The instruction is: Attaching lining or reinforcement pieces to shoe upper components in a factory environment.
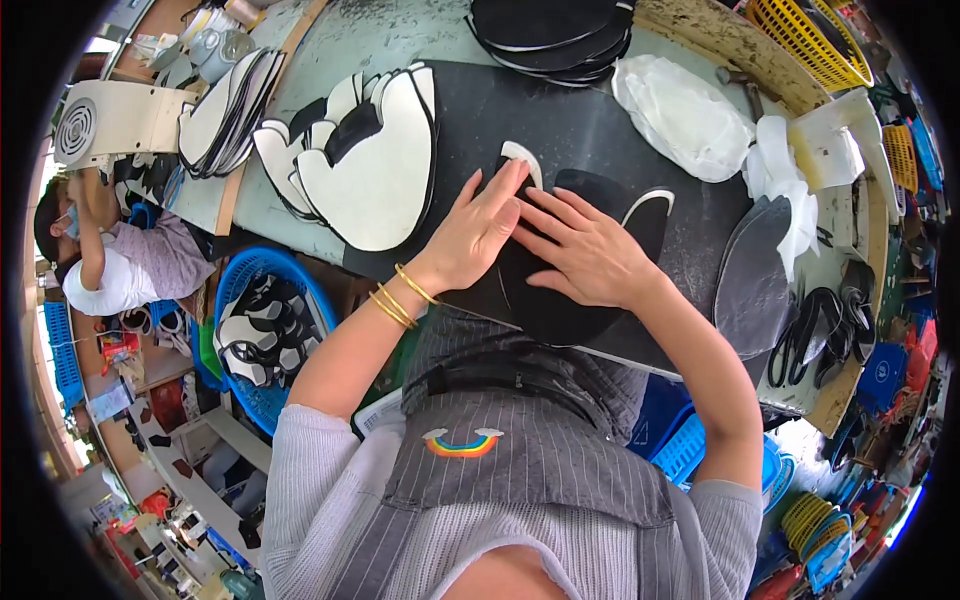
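A black shoe-upper piece (560, 317) lies on the dark work mat in front of me, its two arms pointing away. White edging shows at the tip of its left arm (521, 154) and a thin white rim (652, 197) at the right one. My left hand (470, 235) has its fingers stretched out, fingertips touching the white edging. Fingers spread, my right hand (590, 250) lies flat on the black piece, partly covering it. Left of the hands rests a stack of white upper pieces (370, 190) with black edges.
Black pieces (550, 35) are stacked at the back. To the right lie a clear plastic bag (680, 115), a hammer (740, 85), dark oval sheets (752, 280) and black straps (820, 335). A blue basket (322, 300) of parts stands lower left. Another person (140, 250) works at far left.
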A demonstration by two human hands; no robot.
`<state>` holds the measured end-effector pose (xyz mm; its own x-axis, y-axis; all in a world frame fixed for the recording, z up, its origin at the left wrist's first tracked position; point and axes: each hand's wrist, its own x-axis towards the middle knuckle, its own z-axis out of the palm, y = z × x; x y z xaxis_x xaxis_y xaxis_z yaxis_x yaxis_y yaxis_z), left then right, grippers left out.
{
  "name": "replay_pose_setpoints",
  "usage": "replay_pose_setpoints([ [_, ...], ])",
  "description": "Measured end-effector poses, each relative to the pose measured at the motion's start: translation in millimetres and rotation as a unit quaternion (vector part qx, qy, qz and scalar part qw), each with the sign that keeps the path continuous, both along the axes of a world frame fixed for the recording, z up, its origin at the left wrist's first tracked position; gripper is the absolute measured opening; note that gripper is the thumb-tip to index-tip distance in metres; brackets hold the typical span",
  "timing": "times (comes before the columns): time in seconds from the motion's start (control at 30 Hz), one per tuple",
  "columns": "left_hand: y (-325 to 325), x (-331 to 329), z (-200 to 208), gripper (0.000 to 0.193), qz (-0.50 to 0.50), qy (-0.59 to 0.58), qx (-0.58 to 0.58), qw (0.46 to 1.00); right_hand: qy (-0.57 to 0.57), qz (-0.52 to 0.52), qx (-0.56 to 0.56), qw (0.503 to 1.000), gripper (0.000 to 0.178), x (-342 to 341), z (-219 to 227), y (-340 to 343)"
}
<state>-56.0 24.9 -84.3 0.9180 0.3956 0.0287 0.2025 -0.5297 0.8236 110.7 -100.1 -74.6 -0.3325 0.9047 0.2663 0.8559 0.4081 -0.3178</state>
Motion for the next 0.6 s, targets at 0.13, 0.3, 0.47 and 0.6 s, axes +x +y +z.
replay_pose_setpoints([
  [0.13, -6.4, -10.0, 0.7, 0.067, -0.004, 0.035, 0.189, 0.981, -0.056, 0.076, -0.142, 0.985, 0.079, -37.1, 14.1, -40.5],
  [0.3, -13.1, -8.4, -3.7, 0.049, 0.008, -0.031, 0.242, 0.970, 0.200, 0.115, -0.163, 0.959, 0.038, -61.5, 19.2, -86.0],
  [0.47, 0.5, -78.8, 19.0, 0.046, 0.288, 0.003, 0.334, 0.897, 0.257, -0.104, -0.065, 0.959, 0.032, -39.2, 43.3, -64.9],
  [0.6, 17.4, -117.4, -12.7, 0.060, 0.198, 0.033, 0.286, 0.937, 0.473, -0.224, -0.186, 0.831, 0.022, -56.4, 14.1, 6.5],
])
